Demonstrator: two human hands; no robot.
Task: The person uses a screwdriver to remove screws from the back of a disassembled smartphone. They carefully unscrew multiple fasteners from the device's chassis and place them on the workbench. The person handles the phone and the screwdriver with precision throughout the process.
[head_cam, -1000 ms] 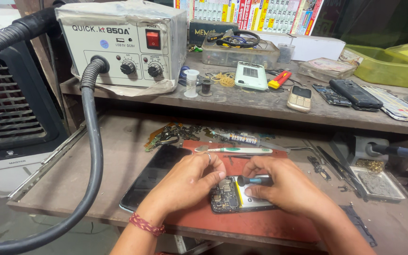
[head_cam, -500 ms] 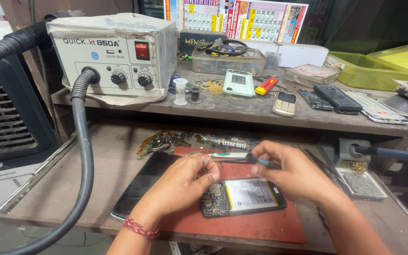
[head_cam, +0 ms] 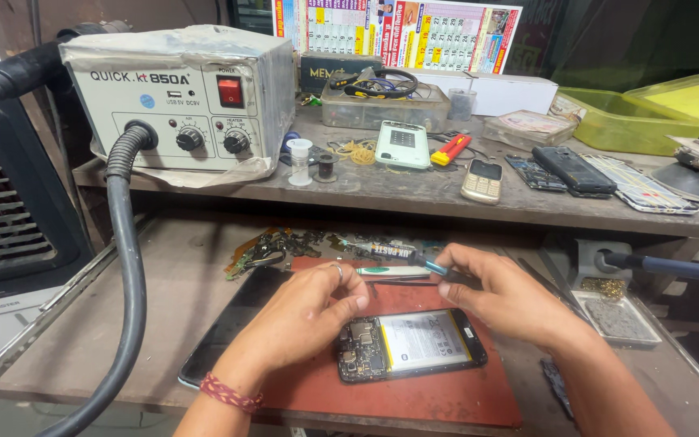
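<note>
An opened phone (head_cam: 410, 344), back cover off with its battery and circuit board showing, lies on a red work mat (head_cam: 414, 396). My left hand (head_cam: 305, 311) rests on the mat with its fingertips on the phone's left end. My right hand (head_cam: 507, 295) hovers above the phone's right side, its fingers pinched on the teal tip of a small screwdriver (head_cam: 434, 267). A white-handled tool (head_cam: 394, 273) and a paste tube (head_cam: 382, 251) lie just beyond the mat. A dark flat screen panel (head_cam: 220, 340) lies under my left forearm.
A hot-air rework station (head_cam: 175, 101) with a ribbed black hose (head_cam: 127, 267) stands on the upper shelf at the left. Phones, circuit boards, a parts box and green trays crowd that shelf. A tangle of flex cables (head_cam: 273, 247) lies behind the mat, a small metal tray (head_cam: 616, 316) at the right.
My right hand has left the phone and moved up and back to the tools behind the mat. The left hand stays on the phone. The camera has tilted slightly upward.
</note>
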